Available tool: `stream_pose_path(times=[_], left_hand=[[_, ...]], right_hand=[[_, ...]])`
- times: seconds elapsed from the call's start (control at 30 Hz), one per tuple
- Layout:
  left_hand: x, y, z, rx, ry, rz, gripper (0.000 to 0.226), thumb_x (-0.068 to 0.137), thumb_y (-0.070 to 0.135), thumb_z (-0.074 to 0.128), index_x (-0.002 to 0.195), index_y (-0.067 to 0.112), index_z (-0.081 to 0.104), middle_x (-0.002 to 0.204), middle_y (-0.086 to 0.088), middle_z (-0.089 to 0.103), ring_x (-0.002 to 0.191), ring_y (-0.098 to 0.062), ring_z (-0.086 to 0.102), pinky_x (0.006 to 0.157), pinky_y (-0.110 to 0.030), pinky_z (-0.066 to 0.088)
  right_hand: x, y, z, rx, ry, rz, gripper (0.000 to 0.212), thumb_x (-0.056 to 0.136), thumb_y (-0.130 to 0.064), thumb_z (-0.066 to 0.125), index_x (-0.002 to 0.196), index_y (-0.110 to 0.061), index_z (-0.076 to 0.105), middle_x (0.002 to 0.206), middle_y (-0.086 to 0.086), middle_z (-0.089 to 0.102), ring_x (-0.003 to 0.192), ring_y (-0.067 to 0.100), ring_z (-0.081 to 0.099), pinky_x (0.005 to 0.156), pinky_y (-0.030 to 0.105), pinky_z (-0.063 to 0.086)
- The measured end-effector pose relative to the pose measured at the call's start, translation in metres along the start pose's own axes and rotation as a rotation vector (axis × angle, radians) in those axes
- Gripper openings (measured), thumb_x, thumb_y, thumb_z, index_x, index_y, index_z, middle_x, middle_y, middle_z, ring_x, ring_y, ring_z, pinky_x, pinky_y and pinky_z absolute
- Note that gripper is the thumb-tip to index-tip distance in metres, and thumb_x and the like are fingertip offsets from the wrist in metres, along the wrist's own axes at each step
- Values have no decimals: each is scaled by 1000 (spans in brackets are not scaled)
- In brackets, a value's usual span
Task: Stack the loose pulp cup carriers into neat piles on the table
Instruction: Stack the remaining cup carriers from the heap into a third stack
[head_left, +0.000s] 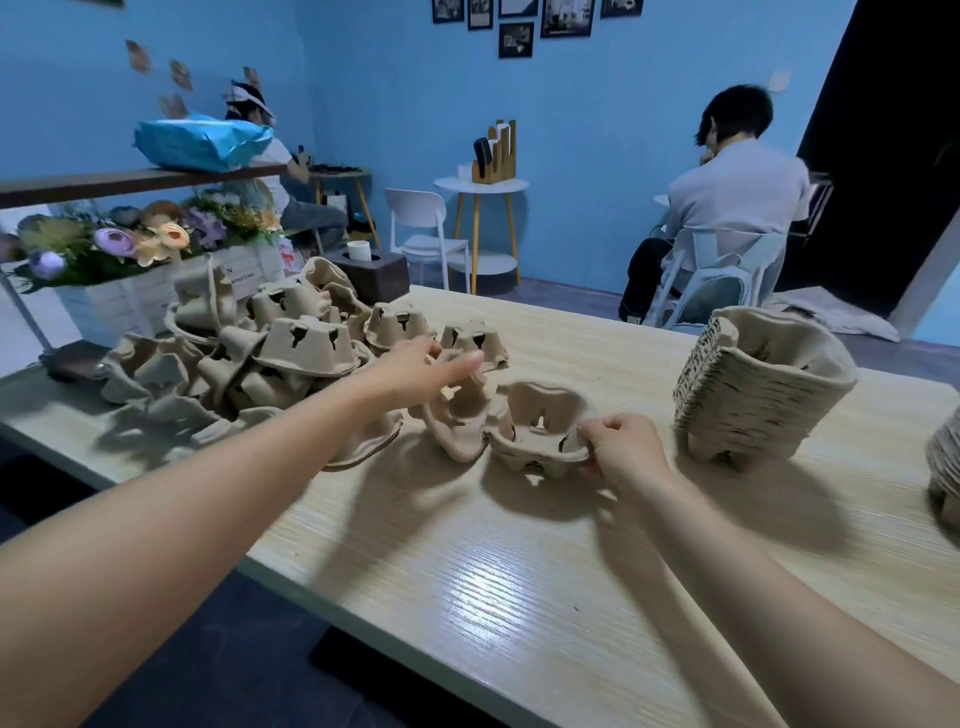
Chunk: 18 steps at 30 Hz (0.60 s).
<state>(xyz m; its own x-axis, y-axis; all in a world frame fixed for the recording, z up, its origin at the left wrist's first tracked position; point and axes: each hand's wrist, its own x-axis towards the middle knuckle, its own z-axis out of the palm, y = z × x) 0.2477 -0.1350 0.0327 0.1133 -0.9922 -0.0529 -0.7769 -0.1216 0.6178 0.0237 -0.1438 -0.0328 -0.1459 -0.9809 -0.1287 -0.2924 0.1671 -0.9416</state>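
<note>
While my right hand (623, 452) pinches the rim of an upright carrier (540, 434), my left hand (421, 366) reaches with loosely spread fingers over a tilted carrier (457, 415) just below them. I'd worry it snags neighbours in the loose heap (234, 353) beyond, toppling them.

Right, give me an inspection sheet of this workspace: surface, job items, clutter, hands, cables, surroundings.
Surface: pale wood-grain table, glare patch near the front.
Job's things: loose heap of carriers at left; upright carrier in the middle, a tilted carrier against it; tall neat stack at right; second stack cut off by the frame edge.
Clutter: flower box and a dark block with a white cup at the far left edge.
Hands: left hand open, reaching over the tilted carrier; right hand pinches the upright carrier's rim.
Cables: nothing seen.
Surroundings: blue walls, two seated people, white chair, round side table.
</note>
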Motion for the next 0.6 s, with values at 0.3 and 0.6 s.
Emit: stream_pose_path(times=[0.3,0.6], left_hand=[[19,1,2,196,83,43,39,85,26,66,117,14,47,103,-4,56,83,-15,54,62,-25,43],[39,16,17,860,-61,523,74,81,20,68,144,30,31,151,5,28,136,-20,30,112,-36,29]], right_hand=[[3,3,-4,-13,3,-2,29,88,-15,59,60,-12,58,58,9,54,66,27,54,69,46,47],[5,9,-14,-38,17,-20,28,88,-14,59,60,-11,57,57,12,51,62,26,51,66,42,44]])
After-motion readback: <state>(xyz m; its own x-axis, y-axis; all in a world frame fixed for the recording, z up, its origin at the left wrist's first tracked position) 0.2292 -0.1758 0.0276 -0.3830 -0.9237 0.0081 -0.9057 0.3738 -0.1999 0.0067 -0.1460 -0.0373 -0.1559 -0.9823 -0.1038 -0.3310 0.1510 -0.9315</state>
